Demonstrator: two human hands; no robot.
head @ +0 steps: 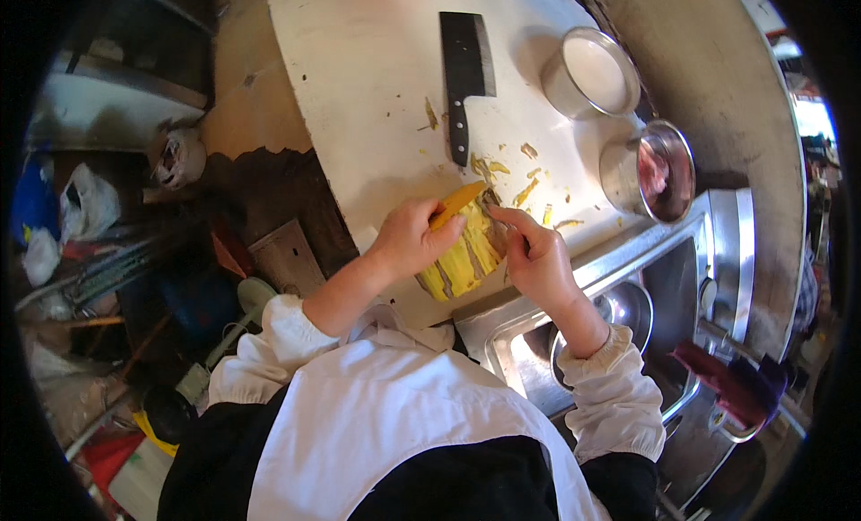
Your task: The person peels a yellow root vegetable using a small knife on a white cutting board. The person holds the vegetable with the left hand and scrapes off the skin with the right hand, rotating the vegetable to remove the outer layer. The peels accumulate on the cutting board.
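My left hand [416,238] grips a wedge of what looks like pumpkin [464,255], its thumb along the near side. Bright yellow strips alternate with grey-brown rind on the outer face, and the cut edge shows orange. At the right end of the wedge is my right hand [541,259], its index finger against the rind and the other fingers curled. Whether something small sits inside those fingers is hidden. Beyond both hands, a black-bladed cleaver [463,64] lies flat on the white work surface [363,84], handle towards me. Peel scraps [526,193] are scattered between cleaver and wedge.
A metal container of whitish liquid [595,74] stands at the back right. Closer is a metal bowl [615,174] holding raw meat [651,168]. A steel sink [672,279] adjoins on the right, with a purple cloth [733,383] by its tap. Clutter fills the left side.
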